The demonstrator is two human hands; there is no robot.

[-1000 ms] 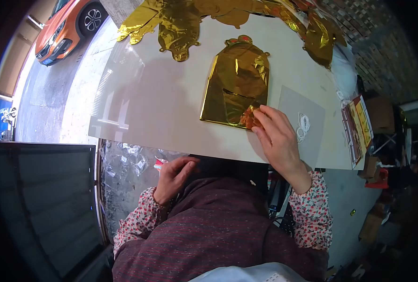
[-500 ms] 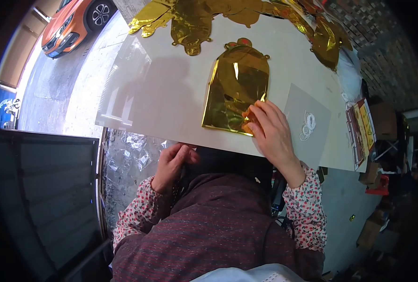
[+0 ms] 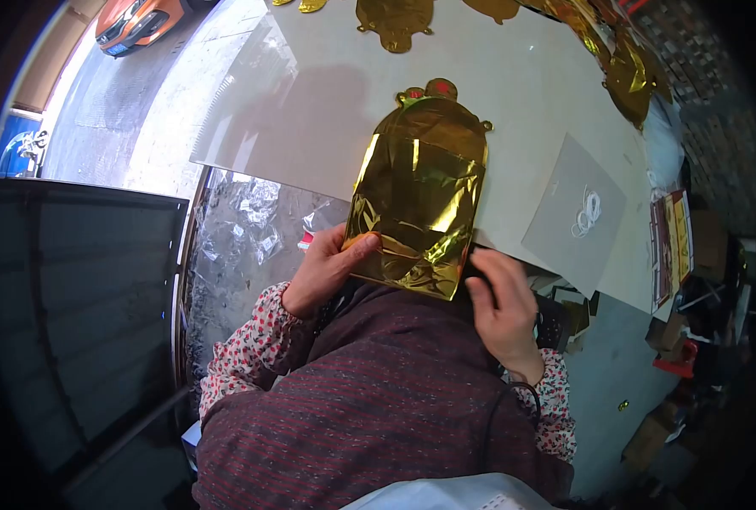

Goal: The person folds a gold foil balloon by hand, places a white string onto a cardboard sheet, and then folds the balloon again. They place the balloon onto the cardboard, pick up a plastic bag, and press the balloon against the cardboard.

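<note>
A shiny gold foil piece [image 3: 416,195] with a rounded top lies partly on the white table [image 3: 310,136], its lower end sticking out past the near edge. Small red marks show on the round tabs at its top. My left hand [image 3: 331,263] grips the foil's lower left side, thumb on top and fingers underneath. Beside the lower right corner is my right hand [image 3: 504,306], its thumb and fingers apart, with nothing visible in it.
More gold foil pieces [image 3: 395,25] lie along the far edge. A grey sheet [image 3: 556,212] bearing a coil of white string [image 3: 588,212] is at the right, with a coloured printed item [image 3: 671,242] beyond. An orange car [image 3: 144,21] stands outside, upper left.
The foil piece has come toward me, over the near edge. My left hand has risen and taken its lower left side. My right hand has let go and moved down. The view has shifted.
</note>
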